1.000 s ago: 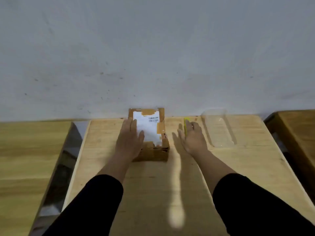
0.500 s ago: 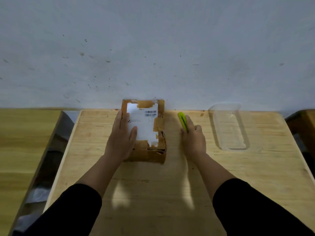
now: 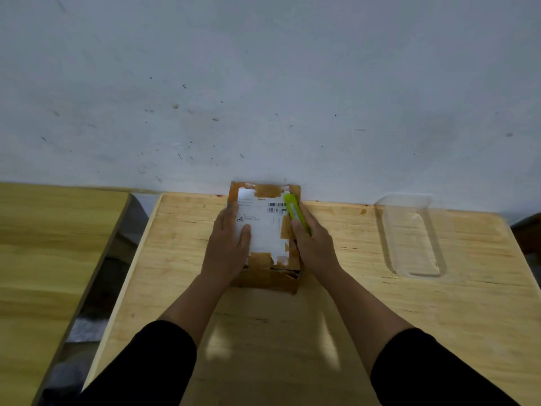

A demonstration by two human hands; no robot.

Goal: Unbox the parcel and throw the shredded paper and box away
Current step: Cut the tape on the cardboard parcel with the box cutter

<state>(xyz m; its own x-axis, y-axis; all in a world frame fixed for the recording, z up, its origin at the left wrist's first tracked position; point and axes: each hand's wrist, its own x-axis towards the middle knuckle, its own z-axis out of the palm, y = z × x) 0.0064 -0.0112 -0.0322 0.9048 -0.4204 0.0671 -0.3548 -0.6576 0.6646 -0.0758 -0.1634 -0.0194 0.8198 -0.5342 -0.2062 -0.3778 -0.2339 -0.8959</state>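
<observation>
Wooden table (image 3: 175,259) carries all items observed. Left hand (image 3: 227,247) lies flat with its fingers extended on the left half of the parcel (image 3: 266,253), palm down, pressing rather than gripping. Parcel, a brown cardboard box with tape and a white shipping label (image 3: 263,227), sits between the two hands against the grey wall (image 3: 263,83). Right hand (image 3: 314,247) is closed around a yellow-green utility knife (image 3: 295,210), whose tip rests at the parcel's upper right edge. Further right of this hand, well apart, stands a clear plastic tray (image 3: 411,232). Both forearms emerge from black sleeves (image 3: 439,370).
</observation>
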